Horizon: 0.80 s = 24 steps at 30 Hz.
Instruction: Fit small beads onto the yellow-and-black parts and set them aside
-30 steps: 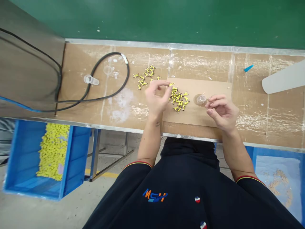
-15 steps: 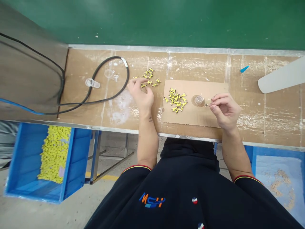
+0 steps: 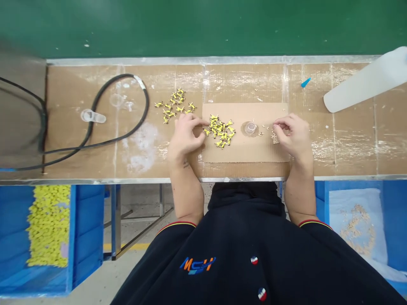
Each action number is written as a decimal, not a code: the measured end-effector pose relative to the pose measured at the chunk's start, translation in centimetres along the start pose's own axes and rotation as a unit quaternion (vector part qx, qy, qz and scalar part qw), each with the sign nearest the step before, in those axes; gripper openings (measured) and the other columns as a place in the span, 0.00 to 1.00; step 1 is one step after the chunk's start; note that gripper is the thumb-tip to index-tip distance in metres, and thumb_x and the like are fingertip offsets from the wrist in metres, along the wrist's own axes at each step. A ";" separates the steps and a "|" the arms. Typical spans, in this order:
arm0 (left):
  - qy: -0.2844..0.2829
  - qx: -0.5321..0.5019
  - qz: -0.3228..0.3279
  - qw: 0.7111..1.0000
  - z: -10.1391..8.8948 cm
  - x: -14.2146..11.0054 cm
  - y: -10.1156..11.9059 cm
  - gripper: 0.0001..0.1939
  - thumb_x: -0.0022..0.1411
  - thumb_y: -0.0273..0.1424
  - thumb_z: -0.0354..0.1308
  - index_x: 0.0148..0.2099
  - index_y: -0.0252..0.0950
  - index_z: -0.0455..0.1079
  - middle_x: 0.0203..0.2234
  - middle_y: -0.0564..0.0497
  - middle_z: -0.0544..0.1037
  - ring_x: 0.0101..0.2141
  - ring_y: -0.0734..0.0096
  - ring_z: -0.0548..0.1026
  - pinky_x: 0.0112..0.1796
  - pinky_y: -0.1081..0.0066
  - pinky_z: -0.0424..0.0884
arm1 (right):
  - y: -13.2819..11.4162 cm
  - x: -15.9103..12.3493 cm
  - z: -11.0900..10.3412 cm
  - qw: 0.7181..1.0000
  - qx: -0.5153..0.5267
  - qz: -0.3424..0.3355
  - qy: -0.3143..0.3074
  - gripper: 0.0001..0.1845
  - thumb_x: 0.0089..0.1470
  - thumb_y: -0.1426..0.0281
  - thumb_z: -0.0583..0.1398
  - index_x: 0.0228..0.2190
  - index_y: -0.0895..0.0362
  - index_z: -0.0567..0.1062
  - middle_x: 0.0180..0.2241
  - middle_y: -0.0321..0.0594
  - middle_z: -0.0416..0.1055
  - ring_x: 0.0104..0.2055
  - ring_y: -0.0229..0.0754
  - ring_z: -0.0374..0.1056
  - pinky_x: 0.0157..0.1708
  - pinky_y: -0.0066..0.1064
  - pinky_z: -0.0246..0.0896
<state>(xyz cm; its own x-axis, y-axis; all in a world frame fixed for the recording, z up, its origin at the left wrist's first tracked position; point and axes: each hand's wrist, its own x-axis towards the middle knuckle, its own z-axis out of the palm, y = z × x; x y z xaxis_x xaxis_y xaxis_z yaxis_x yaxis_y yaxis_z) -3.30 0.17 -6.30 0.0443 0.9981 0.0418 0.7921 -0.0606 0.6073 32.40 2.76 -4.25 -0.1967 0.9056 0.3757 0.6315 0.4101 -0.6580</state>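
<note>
My left hand (image 3: 187,134) rests at the left edge of a flat cardboard sheet (image 3: 244,154). Its thumb and forefinger are apart, the forefinger reaching to a pile of small yellow-and-black figures (image 3: 219,130). Near the sheet's right side, my right hand (image 3: 294,134) has its thumb and forefinger pinched together; whatever is between them is too small to make out. Just beside those fingertips lies a little heap of tiny beige pieces (image 3: 274,137). Between the hands stands a small clear cup (image 3: 250,128), with a few beige bits to its right.
More yellow-and-black figures (image 3: 173,101) lie behind my left hand. A black cable (image 3: 104,87) loops at left, near a clear plastic piece (image 3: 95,116). At right are a blue cap (image 3: 305,82) and a white bottle (image 3: 359,84). Blue bins (image 3: 87,228) stand below the table.
The view has shifted. My left hand has moved right from the loose figures to the pile on the cardboard. My right hand has moved slightly right, to the tiny beige heap, its fingers still pinched.
</note>
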 end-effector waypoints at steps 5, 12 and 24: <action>0.019 -0.015 0.002 1.000 0.0 0.2 -0.3 0.06 0.54 0.30 0.63 0.34 0.41 0.81 0.36 0.46 0.79 0.46 0.52 0.73 0.54 0.44 0.65 | 1.1 -0.2 -0.5 0.995 -0.043 0.020 -0.084 0.05 0.54 0.71 0.63 0.29 0.52 0.82 0.28 0.38 0.74 0.34 0.45 0.69 0.41 0.42 0.64; 0.111 -0.081 0.026 0.990 -0.2 -0.1 0.6 0.05 0.56 0.26 0.62 0.36 0.40 0.77 0.33 0.51 0.82 0.36 0.64 0.76 0.44 0.58 0.72 | 1.3 -0.4 -0.3 0.989 -0.093 0.016 -0.113 0.06 0.55 0.70 0.64 0.33 0.51 0.83 0.32 0.41 0.73 0.40 0.49 0.69 0.44 0.44 0.61; 0.256 -0.369 0.168 0.878 2.6 0.8 2.8 0.07 0.62 0.35 0.70 0.33 0.40 0.78 0.29 0.55 0.75 0.29 0.76 0.81 0.32 0.70 0.79 | 0.3 -0.1 1.3 0.974 -0.167 0.073 -0.135 0.09 0.64 0.66 0.60 0.35 0.54 0.81 0.39 0.46 0.76 0.48 0.55 0.68 0.49 0.48 0.59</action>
<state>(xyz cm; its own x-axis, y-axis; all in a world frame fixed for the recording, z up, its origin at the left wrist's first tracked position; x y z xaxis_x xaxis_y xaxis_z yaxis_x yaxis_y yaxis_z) 0.56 0.77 -6.64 -0.2287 0.8009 0.5534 0.1687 -0.5273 0.8328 31.64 2.90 -5.28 -0.2482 0.9656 0.0780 0.8676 0.2574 -0.4254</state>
